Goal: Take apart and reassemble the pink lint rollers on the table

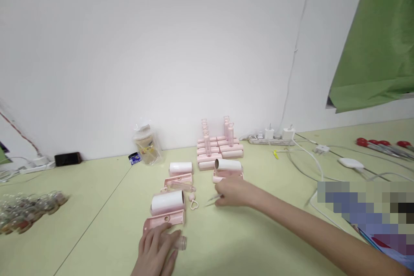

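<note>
My left hand (157, 248) is at the near edge, its fingers closed over a clear plastic tube (181, 243) with a threaded neck. Just beyond lie a pink half-shell cover (166, 219) and a white sticky roll (168, 202). My right hand (234, 192) is closed on a thin, pale, pointed piece (211, 200); its kind is unclear. Another white roll (229, 165) and a pink half shell (220, 177) lie just past that hand. Between the hands lies a pink cap with a heart-shaped loop (193, 202). A second clear tube (183, 186) lies farther back.
Several pink lint rollers (210, 157) are stacked by the wall, some clear-bodied pieces standing among them. A power strip (271, 140) with cables is at right, a plastic bag (147, 146) and phone (67, 158) at left. Glass jars (29, 211) crowd the left edge.
</note>
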The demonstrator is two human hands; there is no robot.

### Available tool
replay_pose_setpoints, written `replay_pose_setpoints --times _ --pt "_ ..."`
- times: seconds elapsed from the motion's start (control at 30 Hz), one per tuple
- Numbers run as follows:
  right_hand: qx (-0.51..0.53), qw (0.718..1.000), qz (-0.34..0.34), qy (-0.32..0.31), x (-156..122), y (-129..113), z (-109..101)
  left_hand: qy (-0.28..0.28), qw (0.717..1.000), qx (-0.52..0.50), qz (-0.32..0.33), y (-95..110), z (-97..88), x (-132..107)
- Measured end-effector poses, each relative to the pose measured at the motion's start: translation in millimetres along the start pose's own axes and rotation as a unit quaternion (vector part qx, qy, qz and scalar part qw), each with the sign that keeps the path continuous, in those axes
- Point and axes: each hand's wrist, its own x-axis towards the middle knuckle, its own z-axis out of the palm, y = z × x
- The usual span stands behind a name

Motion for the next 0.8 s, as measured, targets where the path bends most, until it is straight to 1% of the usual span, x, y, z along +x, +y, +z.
replay_pose_setpoints --times 0.03,0.1,0.2,0.27,0.33,0.4,0.47,0.57,0.63,0.7,0.77,0.8 --pt "0.005 1.0 0.019 0.021 -2.0 12.1 -5.9 0.019 1.0 0.011 -0.014 -1.1 3.4 -0.9" --pt "0.017 0.994 0.076 0.073 -2.4 40.8 -18.6 0.035 0.999 0.016 -0.037 -3.7 8.3 -0.8" --pt "0.026 0.971 0.189 0.146 7.8 88.2 -33.1 0.034 0.997 -0.004 -0.066 -8.3 11.1 2.5" --pt "0.036 0.954 0.25 0.159 21.0 114.8 -35.2 0.025 0.996 -0.019 -0.081 -10.8 11.5 4.7" --pt "0.048 0.946 0.281 0.155 37.0 132.2 -30.1 0.02 0.995 -0.025 -0.096 -11.9 11.7 6.5" --pt "0.058 0.943 0.295 0.146 52.1 139.3 -20.5 0.017 0.994 -0.029 -0.101 -11.6 11.5 8.7" --pt "0.066 0.941 0.303 0.139 62.8 139.2 -10.8 0.013 0.994 -0.034 -0.099 -10.6 9.7 11.1" --pt "0.07 0.935 0.318 0.143 64.5 136.2 -4.9 0.024 0.995 -0.037 -0.092 -8.7 3.0 13.0" --pt "0.063 0.928 0.332 0.158 55.2 136.7 -9.5 0.055 0.995 -0.034 -0.073 -6.7 -2.2 12.0" --pt "0.053 0.922 0.341 0.177 38.6 137.9 -19.5 0.1 0.994 -0.02 -0.047 -2.2 -5.0 11.1" --pt "0.043 0.918 0.341 0.196 16.3 135.6 -30.8 0.131 0.991 -0.026 -0.031 7.8 -3.6 13.7" --pt "0.039 0.918 0.337 0.204 3.9 131.9 -35.3 0.135 0.989 -0.048 -0.029 15.7 -1.3 17.3"
